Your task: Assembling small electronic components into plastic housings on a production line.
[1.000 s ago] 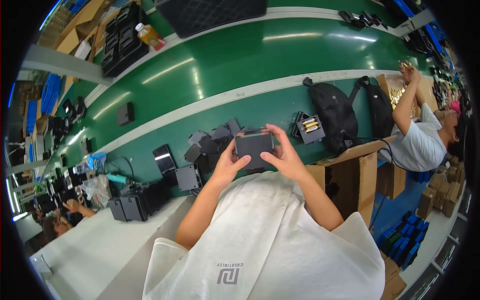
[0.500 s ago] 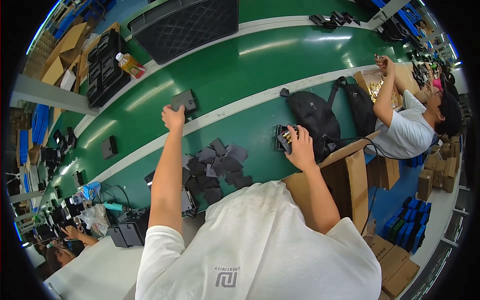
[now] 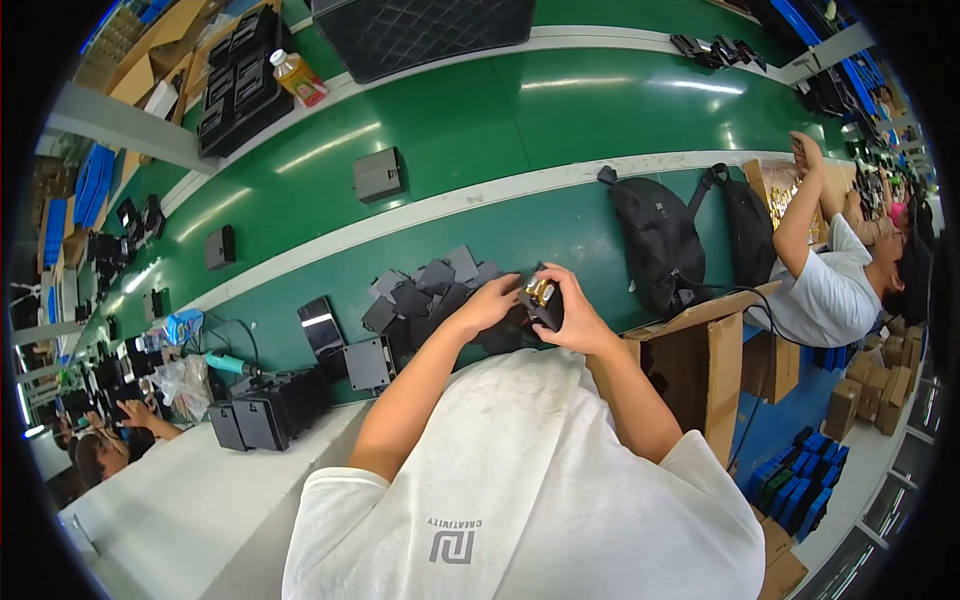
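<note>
My right hand (image 3: 580,318) is closed around a black box-shaped device (image 3: 545,312) with gold batteries (image 3: 540,290) showing in its open compartment. Close beside the device's left edge is my left hand (image 3: 488,303), its fingers stretched toward it; whether they touch it I cannot make out. Just beyond my left hand lies a loose heap of flat black covers (image 3: 412,298), partly hidden by that hand. A closed dark grey box (image 3: 378,176) rests on the green strip past the pale rail.
Left of the heap are a dark device (image 3: 320,325), an open grey-faced unit (image 3: 369,364) and black boxes (image 3: 262,412). A backpack (image 3: 655,235) and open carton (image 3: 690,365) stand right. Another person (image 3: 830,280) sits far right. A bottle (image 3: 298,78) stands by a black crate (image 3: 425,38).
My left hand has let go of the grey box on the far strip and come back over the heap. My right hand has brought the battery device leftward, in front of me.
</note>
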### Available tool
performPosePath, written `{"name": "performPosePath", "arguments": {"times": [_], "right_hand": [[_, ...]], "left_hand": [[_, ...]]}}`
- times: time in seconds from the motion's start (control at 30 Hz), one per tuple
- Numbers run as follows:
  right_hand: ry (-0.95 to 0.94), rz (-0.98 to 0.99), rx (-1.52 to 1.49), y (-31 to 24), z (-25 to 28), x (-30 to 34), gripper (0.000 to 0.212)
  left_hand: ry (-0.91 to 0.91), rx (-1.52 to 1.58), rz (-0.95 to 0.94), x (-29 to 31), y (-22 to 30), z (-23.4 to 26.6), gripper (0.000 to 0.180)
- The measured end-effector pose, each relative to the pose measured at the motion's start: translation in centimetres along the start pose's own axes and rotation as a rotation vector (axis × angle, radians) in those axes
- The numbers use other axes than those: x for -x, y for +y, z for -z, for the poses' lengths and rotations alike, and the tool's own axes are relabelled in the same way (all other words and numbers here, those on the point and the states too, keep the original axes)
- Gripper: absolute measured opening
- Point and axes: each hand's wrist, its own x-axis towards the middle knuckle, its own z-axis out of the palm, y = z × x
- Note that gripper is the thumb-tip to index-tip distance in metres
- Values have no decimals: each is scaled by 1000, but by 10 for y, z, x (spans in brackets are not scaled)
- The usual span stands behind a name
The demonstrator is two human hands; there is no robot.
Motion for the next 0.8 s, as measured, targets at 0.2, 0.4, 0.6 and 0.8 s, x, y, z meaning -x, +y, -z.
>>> {"name": "performPosePath", "arguments": {"times": [0.2, 0.4, 0.6, 0.8], "right_hand": [[5, -8, -10, -20, 14, 12, 76], [29, -30, 93, -21, 18, 25, 73], [248, 21, 256, -16, 11, 20, 74], [452, -117, 495, 25, -15, 9, 77]], "left_hand": [[63, 263, -23, 39, 10, -14, 43], [144, 210, -110, 47, 28, -15, 47], [338, 55, -247, -16, 24, -27, 39], [544, -276, -458, -76, 12, -24, 44]]}}
